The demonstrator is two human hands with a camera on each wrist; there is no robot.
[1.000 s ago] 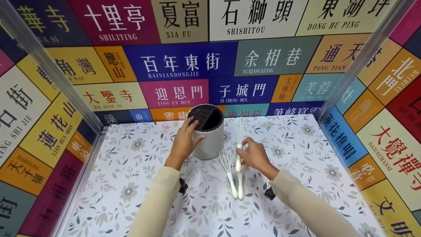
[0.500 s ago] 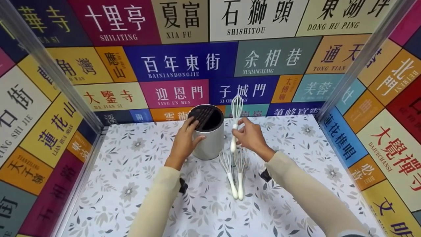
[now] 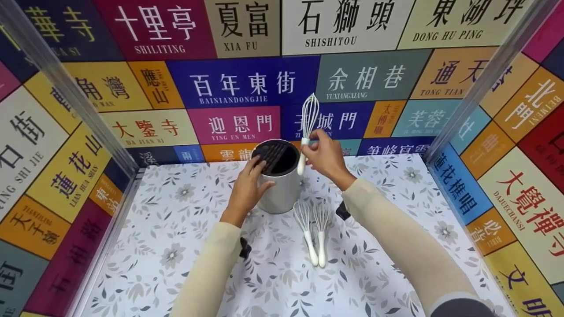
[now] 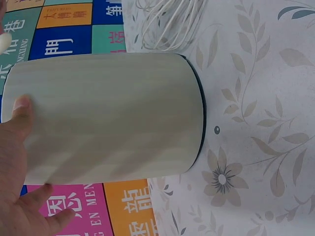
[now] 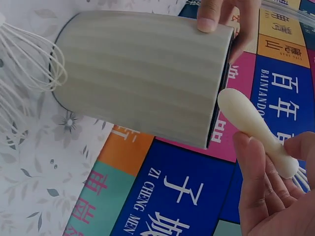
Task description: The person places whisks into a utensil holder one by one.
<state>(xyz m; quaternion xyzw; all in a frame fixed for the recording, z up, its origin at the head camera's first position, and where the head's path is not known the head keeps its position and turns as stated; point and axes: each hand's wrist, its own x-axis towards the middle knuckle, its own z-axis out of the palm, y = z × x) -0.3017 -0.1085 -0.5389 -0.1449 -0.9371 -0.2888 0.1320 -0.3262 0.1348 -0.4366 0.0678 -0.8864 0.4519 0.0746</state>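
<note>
A pale grey cylindrical utensil holder (image 3: 278, 193) with a dark slotted insert stands upright near the table's back edge. My left hand (image 3: 246, 187) steadies it, thumb on its wall and fingers over the left rim. In the left wrist view that thumb (image 4: 22, 110) lies against the wall. My right hand (image 3: 327, 154) pinches a white whisk (image 3: 310, 116) by its handle, wires up, beside the holder's right rim. From the right wrist, the handle's rounded end (image 5: 236, 105) appears close by the rim. Two more whisks (image 3: 312, 253) lie side by side on the table, wires toward the holder.
A white leaf-patterned cloth (image 3: 176, 220) covers the table. Walls of colourful sign panels (image 3: 240, 83) rise at the back and both sides. Metal corner posts (image 3: 99, 119) stand at left and right.
My right hand has lifted the whisk from above the two lying whisks, up and leftward to the holder's rim. My left hand has stayed on the holder.
</note>
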